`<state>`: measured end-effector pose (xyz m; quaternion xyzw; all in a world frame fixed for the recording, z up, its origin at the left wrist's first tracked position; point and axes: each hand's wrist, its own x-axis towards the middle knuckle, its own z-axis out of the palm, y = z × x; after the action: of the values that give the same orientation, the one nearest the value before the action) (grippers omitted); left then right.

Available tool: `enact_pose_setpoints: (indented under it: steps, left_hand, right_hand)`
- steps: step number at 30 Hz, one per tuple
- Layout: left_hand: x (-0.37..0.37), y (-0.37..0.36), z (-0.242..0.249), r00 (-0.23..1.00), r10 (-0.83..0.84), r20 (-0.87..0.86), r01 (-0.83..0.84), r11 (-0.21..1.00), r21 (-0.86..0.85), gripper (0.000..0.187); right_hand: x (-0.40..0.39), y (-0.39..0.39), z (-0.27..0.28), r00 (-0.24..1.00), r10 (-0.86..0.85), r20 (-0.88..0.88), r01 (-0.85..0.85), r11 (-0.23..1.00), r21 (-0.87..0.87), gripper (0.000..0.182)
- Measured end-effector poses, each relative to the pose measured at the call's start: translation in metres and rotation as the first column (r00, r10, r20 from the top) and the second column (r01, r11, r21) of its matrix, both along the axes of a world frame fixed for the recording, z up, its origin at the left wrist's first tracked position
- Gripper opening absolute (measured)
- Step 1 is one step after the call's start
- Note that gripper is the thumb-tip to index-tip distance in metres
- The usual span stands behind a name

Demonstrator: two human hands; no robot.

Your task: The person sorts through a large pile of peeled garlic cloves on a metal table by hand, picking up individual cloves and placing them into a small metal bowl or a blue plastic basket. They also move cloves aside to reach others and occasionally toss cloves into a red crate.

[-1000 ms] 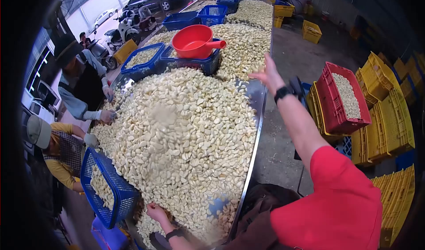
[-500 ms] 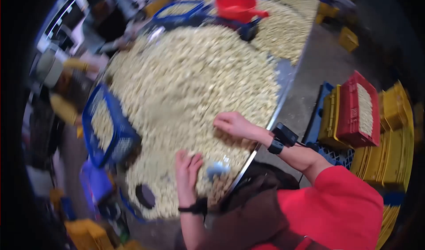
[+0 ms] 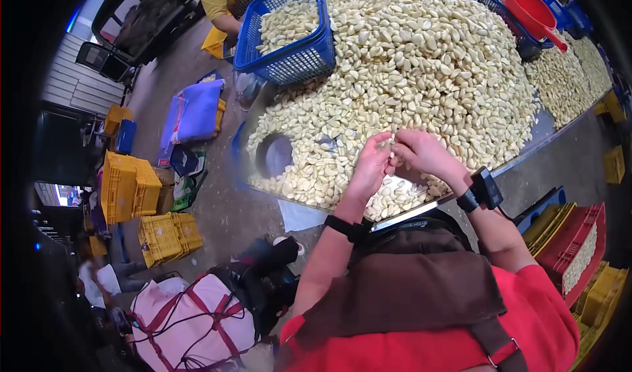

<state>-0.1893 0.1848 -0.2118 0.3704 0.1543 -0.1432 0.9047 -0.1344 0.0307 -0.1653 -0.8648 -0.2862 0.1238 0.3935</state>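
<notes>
A large heap of pale, flat, bean-like pieces [image 3: 428, 62] covers the metal table [image 3: 526, 153]. Near the table's front edge, my left hand [image 3: 375, 164] and my right hand [image 3: 421, 151] meet just above the pieces. The fingers of both are bent together around something small and pale, largely hidden between them. Under my hands lies a small patch of bare metal with loose pieces. A round dark hole [image 3: 274, 155] shows in the table to the left of my hands.
A blue basket [image 3: 289, 56] of pieces stands at the table's far left, near a person in yellow sleeves [image 3: 217, 0]. A red scoop [image 3: 530, 10] lies at the back right. Yellow crates [image 3: 128, 187] stand left; a red crate [image 3: 573, 253] right. Another person [image 3: 191, 319] is lower left.
The view has swung left and become sharper. My hands, apart before, have come together. My left hand's spread fingers have closed in toward my right hand.
</notes>
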Motion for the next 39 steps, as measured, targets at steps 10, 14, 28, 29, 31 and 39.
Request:
enact_pose_setpoints:
  steps: [10, 14, 28, 29, 31, 39]
  left_hand:
    - [0.003, -0.04, 0.004, 0.983, -0.136, 0.127, 0.007, 0.706, 0.708, 0.024]
    - [-0.002, -0.04, 0.002, 0.928, -0.264, 0.262, -0.182, 0.292, 0.939, 0.016]
    - [-0.005, 0.18, -0.083, 0.97, -0.064, -0.236, 0.182, -0.456, 0.871, 0.015]
    - [-0.002, 0.19, -0.104, 0.977, -0.091, -0.191, 0.128, -0.463, 0.877, 0.014]
    - [0.002, 0.14, -0.028, 0.913, 0.127, -0.387, 0.402, -0.128, 0.907, 0.022]
    - [-0.013, 0.158, -0.068, 0.916, 0.25, -0.315, 0.207, 0.378, 0.902, 0.037]
  right_hand:
    - [-0.002, -0.013, -0.026, 0.981, -0.062, -0.185, 0.1, 0.974, 0.203, 0.016]
    - [-0.003, -0.042, -0.023, 0.682, -0.109, -0.723, 0.551, 0.727, 0.41, 0.019]
    - [-0.045, -0.247, 0.021, 0.909, -0.416, 0.019, 0.387, 0.828, -0.405, 0.023]
    - [-0.035, -0.228, 0.017, 0.898, -0.439, 0.032, 0.423, 0.84, -0.34, 0.023]
    - [-0.022, -0.193, 0.004, 0.916, -0.379, 0.134, 0.402, 0.849, -0.343, 0.021]
    - [-0.014, -0.105, -0.059, 0.984, 0.087, 0.153, -0.016, 0.909, -0.416, 0.017]
